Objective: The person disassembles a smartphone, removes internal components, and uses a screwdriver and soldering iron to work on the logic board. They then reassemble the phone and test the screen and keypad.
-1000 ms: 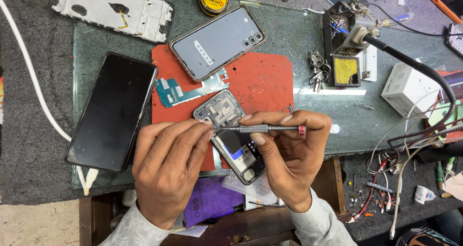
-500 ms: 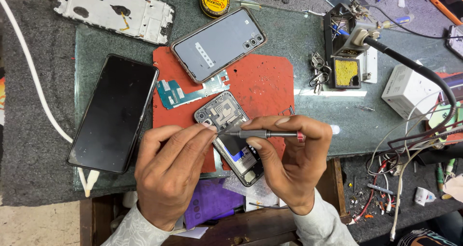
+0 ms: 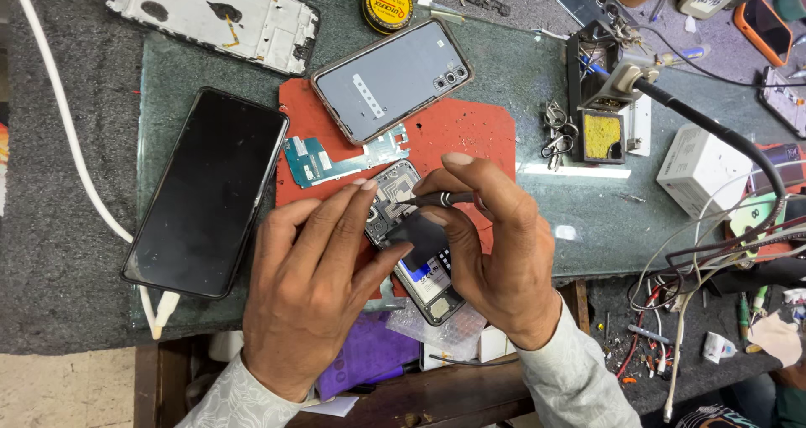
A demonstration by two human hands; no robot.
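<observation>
Setting: a mobile-phone repair workbench in a small electronics workshop. Indicators: a glass-topped bench [image 3: 520, 92] carrying a red work mat [image 3: 470, 130]; a phone with its back cover off [image 3: 411, 243]; a loose teal circuit board [image 3: 340, 155]; a bare white phone mid-frame [image 3: 214, 13]; a black phone lying face up [image 3: 206, 193]; a grey phone lying face down [image 3: 390, 80]. A soldering-iron stand with yellow sponge [image 3: 600, 113], a round flux tin [image 3: 386, 4], tangled wires [image 3: 697, 285] and small screws complete the equipment.
</observation>
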